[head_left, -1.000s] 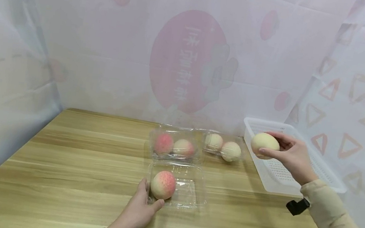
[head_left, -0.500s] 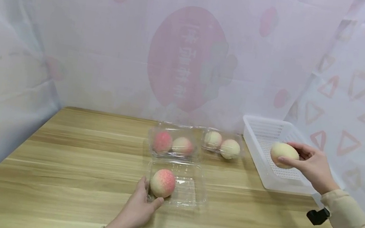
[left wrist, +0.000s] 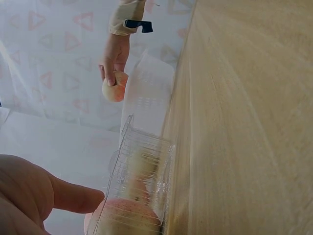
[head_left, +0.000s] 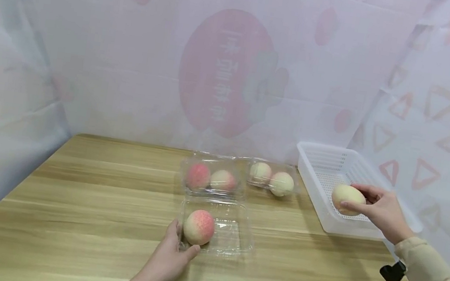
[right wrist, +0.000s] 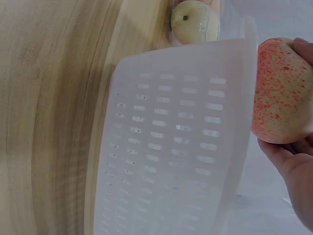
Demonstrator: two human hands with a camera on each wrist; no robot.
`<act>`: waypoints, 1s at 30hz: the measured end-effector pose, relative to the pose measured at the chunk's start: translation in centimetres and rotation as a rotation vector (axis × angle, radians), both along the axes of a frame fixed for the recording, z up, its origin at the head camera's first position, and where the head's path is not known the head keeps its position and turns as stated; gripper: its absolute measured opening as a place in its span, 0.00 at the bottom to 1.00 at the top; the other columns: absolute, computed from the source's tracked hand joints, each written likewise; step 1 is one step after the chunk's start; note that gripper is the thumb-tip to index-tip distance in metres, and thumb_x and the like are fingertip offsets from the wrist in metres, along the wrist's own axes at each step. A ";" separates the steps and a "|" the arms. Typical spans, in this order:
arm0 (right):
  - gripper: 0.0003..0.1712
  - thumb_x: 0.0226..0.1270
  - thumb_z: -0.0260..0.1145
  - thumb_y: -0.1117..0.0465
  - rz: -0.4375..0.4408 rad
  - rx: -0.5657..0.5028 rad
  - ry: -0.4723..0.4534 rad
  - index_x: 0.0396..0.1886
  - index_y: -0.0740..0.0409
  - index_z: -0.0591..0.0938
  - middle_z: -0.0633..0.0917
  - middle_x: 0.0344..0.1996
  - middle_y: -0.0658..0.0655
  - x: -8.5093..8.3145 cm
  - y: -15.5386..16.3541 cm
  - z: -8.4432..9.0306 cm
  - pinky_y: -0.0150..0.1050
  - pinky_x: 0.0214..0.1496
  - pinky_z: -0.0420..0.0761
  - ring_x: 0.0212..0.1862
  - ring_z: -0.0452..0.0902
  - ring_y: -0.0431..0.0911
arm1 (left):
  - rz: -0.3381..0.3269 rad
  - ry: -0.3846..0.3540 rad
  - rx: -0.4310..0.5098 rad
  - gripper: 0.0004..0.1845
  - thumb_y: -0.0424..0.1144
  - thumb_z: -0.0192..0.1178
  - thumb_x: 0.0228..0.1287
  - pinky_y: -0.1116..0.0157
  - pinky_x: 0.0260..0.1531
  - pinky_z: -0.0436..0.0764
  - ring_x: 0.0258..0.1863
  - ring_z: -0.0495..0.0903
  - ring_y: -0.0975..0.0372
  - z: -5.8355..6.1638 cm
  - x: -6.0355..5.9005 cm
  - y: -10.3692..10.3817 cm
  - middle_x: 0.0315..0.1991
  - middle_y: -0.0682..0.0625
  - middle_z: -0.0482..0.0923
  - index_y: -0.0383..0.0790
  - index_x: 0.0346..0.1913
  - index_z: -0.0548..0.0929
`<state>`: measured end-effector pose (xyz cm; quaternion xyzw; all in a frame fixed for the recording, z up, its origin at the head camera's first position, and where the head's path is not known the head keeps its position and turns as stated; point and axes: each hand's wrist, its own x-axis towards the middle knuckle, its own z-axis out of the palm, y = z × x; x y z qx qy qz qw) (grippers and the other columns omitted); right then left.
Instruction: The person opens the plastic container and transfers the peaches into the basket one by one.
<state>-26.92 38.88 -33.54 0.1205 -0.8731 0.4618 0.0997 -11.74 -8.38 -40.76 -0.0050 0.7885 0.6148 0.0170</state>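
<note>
Peach (head_left: 346,197) in the head view — pinched between thumb and fingers of the right hand (head_left: 385,213), it hung over the white basket (head_left: 352,229), while the left hand (head_left: 165,258), thumb spread wide, rested at the clear box (head_left: 229,237). From the left wrist, that thumb touched the box's edge. The right-wrist view had the peach just by the basket's rim — a light grip and a clear path past that edge looked wisest.

The head camera is looking forward and down over the table (head_left: 89,212), while both sideways-turned wrist views are sharing the white basket (right wrist: 171,115), the right one closer.
</note>
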 end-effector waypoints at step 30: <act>0.33 0.53 0.79 0.54 0.018 0.181 -0.059 0.56 0.64 0.80 0.86 0.43 0.54 -0.7 0.9 -1.8 0.31 0.37 0.82 0.39 0.82 0.40 | 0.015 -0.018 -0.010 0.48 0.30 0.63 0.63 0.42 0.67 0.50 0.71 0.49 0.38 0.4 0.3 0.3 0.71 0.23 0.47 0.18 0.72 0.39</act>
